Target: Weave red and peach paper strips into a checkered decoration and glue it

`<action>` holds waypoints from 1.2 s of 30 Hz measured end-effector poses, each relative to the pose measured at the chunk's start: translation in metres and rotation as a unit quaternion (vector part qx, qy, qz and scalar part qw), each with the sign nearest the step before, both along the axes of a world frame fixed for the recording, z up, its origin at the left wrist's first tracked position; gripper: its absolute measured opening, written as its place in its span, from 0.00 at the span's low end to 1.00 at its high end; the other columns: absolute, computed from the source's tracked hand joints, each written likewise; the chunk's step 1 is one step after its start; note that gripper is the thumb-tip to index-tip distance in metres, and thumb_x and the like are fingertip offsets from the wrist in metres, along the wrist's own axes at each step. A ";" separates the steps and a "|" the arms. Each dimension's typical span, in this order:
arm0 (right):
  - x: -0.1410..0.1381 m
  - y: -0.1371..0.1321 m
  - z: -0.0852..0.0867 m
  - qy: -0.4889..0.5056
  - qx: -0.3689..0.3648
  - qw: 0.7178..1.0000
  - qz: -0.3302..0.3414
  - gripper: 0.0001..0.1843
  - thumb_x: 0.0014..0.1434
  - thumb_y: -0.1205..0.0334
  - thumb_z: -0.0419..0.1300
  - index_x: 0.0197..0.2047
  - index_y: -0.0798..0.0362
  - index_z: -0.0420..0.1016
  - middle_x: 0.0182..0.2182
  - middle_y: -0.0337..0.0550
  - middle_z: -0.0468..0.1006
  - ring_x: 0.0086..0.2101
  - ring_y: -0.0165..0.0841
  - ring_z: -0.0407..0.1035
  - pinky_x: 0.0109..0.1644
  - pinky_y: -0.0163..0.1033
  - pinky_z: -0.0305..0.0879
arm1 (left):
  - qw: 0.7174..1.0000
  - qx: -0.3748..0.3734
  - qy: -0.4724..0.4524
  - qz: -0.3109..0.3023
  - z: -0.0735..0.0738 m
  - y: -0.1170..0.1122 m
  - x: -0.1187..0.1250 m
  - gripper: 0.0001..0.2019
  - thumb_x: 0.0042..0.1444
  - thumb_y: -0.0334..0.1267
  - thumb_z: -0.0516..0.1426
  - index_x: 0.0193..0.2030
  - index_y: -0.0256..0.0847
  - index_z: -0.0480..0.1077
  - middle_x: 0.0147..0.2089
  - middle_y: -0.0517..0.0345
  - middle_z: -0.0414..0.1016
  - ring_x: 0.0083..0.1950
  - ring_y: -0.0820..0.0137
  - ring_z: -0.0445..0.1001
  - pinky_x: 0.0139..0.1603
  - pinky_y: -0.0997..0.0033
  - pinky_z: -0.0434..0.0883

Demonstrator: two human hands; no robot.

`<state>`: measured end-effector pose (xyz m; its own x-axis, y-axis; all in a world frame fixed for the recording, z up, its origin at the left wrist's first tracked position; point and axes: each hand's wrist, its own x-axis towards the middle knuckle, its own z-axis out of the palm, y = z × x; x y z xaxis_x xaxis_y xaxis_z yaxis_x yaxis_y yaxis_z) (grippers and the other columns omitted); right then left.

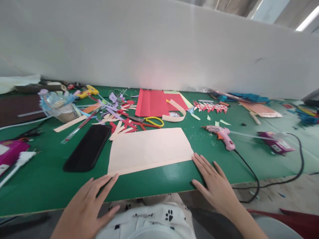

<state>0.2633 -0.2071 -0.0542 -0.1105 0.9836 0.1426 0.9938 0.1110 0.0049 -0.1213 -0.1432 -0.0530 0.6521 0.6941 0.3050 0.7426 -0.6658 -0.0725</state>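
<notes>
A pale peach sheet of paper (151,149) lies flat on the green table, with a faint crease along its near edge. My left hand (91,199) rests at its near left corner, fingertips touching the paper and fingers stretched out. At the near right corner, the fingertips of my right hand (211,181) touch the edge, its fingers spread. Neither hand grips anything. Just beyond the sheet lie yellow-handled scissors (154,121) and a curled peach paper strip (178,114). Left of the sheet is a black smartphone (88,147).
A pink glue gun (221,134) with a cord lies right, near a magenta box (276,143). Behind are red paper (152,103), paper scraps (116,109) and a woven red-white strip (211,107). A wrapped pot (59,106) and yellow glue gun (88,92) stand left.
</notes>
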 end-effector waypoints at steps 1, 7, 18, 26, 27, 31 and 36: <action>0.000 0.000 0.000 0.002 0.002 1.000 -0.001 0.34 0.61 0.49 0.46 0.66 0.48 0.39 0.61 0.44 0.56 0.59 0.40 0.53 0.59 0.54 0.48 | 1.000 -0.005 -0.003 -0.002 0.002 0.001 -0.002 0.34 0.50 0.54 0.55 0.61 0.41 0.56 0.50 0.50 0.70 0.48 0.60 0.69 0.50 0.59 0.65; -0.018 0.022 0.009 0.038 0.051 0.998 0.008 0.22 0.61 0.57 0.49 0.59 0.45 0.58 0.58 0.45 0.63 0.58 0.44 0.54 0.59 0.62 0.37 | 0.997 -0.064 -0.041 0.009 0.027 0.021 0.019 0.15 0.55 0.48 0.52 0.42 0.42 0.69 0.42 0.52 0.72 0.44 0.63 0.70 0.43 0.66 0.68; -0.052 0.091 0.033 0.035 0.114 0.969 0.217 0.08 0.60 0.69 0.51 0.35 0.49 0.70 0.33 0.37 0.75 0.35 0.28 0.68 0.59 0.48 0.43 | 0.980 -0.178 -0.005 -0.088 0.054 0.053 0.117 0.12 0.54 0.39 0.56 0.46 0.42 0.68 0.43 0.55 0.70 0.43 0.65 0.69 0.42 0.66 0.66; -0.071 0.105 0.068 0.044 0.191 0.951 0.237 0.10 0.57 0.70 0.47 0.28 0.52 0.66 0.23 0.35 0.69 0.28 0.28 0.62 0.55 0.46 0.41 | 0.990 -0.032 0.013 -0.137 0.084 0.075 0.134 0.14 0.61 0.31 0.45 0.29 0.38 0.68 0.28 0.59 0.71 0.30 0.70 0.68 0.35 0.66 0.60; -0.073 0.107 0.070 0.039 0.210 0.945 0.249 0.10 0.56 0.70 0.47 0.26 0.52 0.65 0.22 0.34 0.68 0.27 0.27 0.61 0.54 0.45 0.43 | 0.989 -0.024 0.007 -0.148 0.088 0.077 0.135 0.15 0.61 0.31 0.44 0.28 0.38 0.67 0.27 0.59 0.71 0.29 0.71 0.68 0.35 0.67 0.60; -0.075 0.114 0.074 0.016 0.266 0.917 0.296 0.11 0.52 0.72 0.47 0.21 0.53 0.62 0.18 0.34 0.65 0.23 0.27 0.58 0.40 0.36 0.52 | 0.982 -0.002 -0.001 -0.188 0.095 0.082 0.134 0.16 0.61 0.30 0.44 0.25 0.39 0.66 0.25 0.61 0.70 0.28 0.73 0.66 0.36 0.68 0.58; -0.056 0.116 0.080 0.001 0.273 0.919 0.283 0.12 0.51 0.72 0.47 0.20 0.53 0.62 0.16 0.34 0.64 0.20 0.26 0.56 0.32 0.34 0.50 | 0.983 0.016 0.006 -0.180 0.094 0.089 0.127 0.14 0.59 0.28 0.47 0.25 0.40 0.66 0.24 0.64 0.70 0.27 0.73 0.64 0.35 0.68 0.56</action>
